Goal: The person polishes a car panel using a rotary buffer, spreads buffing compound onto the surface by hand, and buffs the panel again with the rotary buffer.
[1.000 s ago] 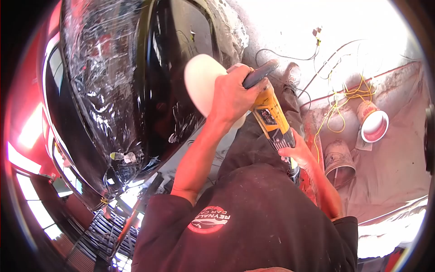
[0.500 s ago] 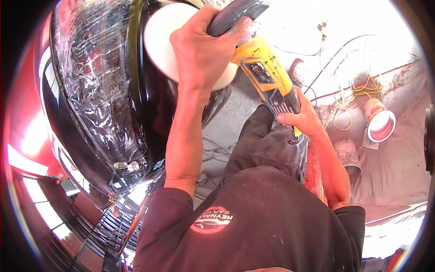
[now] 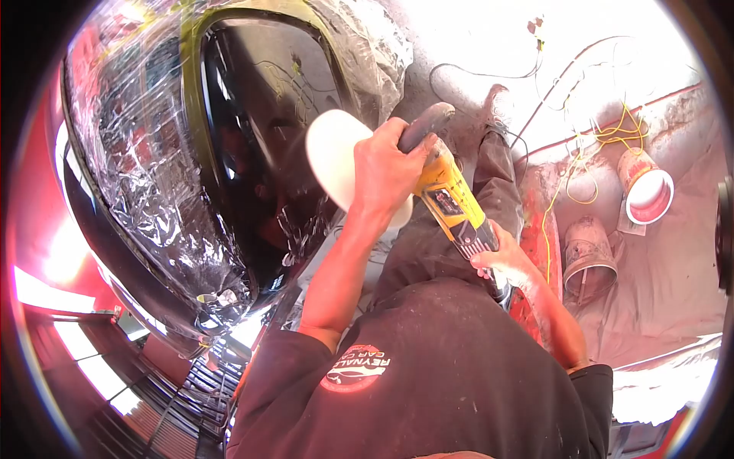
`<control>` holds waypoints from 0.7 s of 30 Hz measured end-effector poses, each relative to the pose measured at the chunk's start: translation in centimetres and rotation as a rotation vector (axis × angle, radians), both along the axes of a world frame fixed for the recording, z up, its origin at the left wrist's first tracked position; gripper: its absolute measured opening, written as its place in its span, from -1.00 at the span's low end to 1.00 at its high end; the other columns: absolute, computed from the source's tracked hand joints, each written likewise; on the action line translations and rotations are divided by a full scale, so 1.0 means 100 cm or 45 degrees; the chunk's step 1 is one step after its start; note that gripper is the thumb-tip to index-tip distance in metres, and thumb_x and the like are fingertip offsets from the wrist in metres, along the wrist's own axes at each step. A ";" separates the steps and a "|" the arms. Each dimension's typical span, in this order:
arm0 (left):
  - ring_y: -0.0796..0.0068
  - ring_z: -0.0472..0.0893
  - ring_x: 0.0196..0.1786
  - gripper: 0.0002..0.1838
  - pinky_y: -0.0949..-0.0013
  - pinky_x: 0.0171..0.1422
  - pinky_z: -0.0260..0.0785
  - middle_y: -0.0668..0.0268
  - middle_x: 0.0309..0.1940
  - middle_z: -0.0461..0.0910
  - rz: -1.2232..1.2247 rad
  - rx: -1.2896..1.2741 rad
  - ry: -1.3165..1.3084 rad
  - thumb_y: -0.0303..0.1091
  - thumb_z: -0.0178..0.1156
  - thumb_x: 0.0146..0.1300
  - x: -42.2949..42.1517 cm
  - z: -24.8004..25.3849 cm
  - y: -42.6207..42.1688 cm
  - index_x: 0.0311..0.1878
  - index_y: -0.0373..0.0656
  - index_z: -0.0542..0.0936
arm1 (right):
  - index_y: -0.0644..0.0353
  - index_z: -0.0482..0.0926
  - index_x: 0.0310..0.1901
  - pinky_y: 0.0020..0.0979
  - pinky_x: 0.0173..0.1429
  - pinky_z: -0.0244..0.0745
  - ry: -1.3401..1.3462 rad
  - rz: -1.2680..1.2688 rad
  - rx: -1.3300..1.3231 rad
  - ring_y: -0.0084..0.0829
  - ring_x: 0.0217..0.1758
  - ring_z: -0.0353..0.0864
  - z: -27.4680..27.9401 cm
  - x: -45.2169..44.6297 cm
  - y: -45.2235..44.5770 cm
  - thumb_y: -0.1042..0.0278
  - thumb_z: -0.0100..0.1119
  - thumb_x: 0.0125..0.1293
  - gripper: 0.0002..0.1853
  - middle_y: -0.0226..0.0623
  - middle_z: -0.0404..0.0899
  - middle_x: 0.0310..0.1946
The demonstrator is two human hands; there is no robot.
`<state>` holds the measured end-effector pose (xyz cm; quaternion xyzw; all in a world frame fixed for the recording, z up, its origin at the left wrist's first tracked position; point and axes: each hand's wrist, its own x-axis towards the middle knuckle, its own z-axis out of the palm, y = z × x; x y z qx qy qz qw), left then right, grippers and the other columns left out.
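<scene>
A yellow and black polisher (image 3: 459, 200) is held in front of my body in both hands. My left hand (image 3: 384, 170) is closed around its curved black front handle (image 3: 428, 125). Around the rear of the tool body, near the cord end, wraps my right hand (image 3: 506, 254). The large pale round pad (image 3: 331, 157) faces left toward a glossy black car panel (image 3: 267, 84). It overlaps the panel's edge in view, and I cannot tell if they touch. Part of the pad is hidden behind my left hand and wrist.
Clear plastic film (image 3: 141, 153) covers the car beside the panel, bordered by yellowish masking tape (image 3: 191, 99). Buckets (image 3: 650, 195) lie tipped on the floor at right. A yellow cord (image 3: 612, 138) and dark cables trail over the concrete. Crumpled sheeting (image 3: 382, 53) hangs beyond the panel.
The polisher has come down and right in view, closer to my body, both hands still on it. More of the black panel now shows.
</scene>
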<state>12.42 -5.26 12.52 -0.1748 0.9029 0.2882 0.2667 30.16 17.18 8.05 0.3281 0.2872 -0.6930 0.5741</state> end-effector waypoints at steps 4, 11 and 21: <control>0.67 0.62 -0.39 -0.73 0.38 -0.31 0.51 0.24 -0.48 0.74 -0.026 -0.020 0.002 -0.28 0.53 0.24 -0.034 -0.007 0.004 -0.22 -0.30 0.71 | 0.21 0.40 0.31 -0.47 -0.41 0.56 0.059 -0.106 -0.028 -0.55 -0.45 0.61 -0.017 -0.017 -0.013 0.36 0.57 0.10 -0.25 -0.33 0.64 -0.25; 0.61 0.64 -0.40 -0.64 0.37 -0.26 0.52 0.26 -0.46 0.75 -0.257 -0.057 0.482 -0.14 0.57 0.19 -0.122 -0.017 -0.008 -0.17 -0.25 0.77 | 0.25 0.41 0.29 -0.47 -0.44 0.51 0.379 -0.156 -0.002 -0.57 -0.48 0.58 -0.048 -0.098 -0.032 0.27 0.52 0.14 -0.29 -0.34 0.61 -0.34; 0.61 0.67 -0.37 -0.70 0.35 -0.23 0.54 0.24 -0.42 0.79 -0.235 0.038 0.211 -0.22 0.54 0.21 -0.043 -0.002 -0.008 -0.19 -0.26 0.74 | 0.22 0.41 0.26 -0.45 -0.44 0.53 0.202 -0.207 -0.013 -0.54 -0.45 0.59 -0.020 -0.007 -0.041 0.30 0.55 0.12 -0.31 -0.31 0.60 -0.28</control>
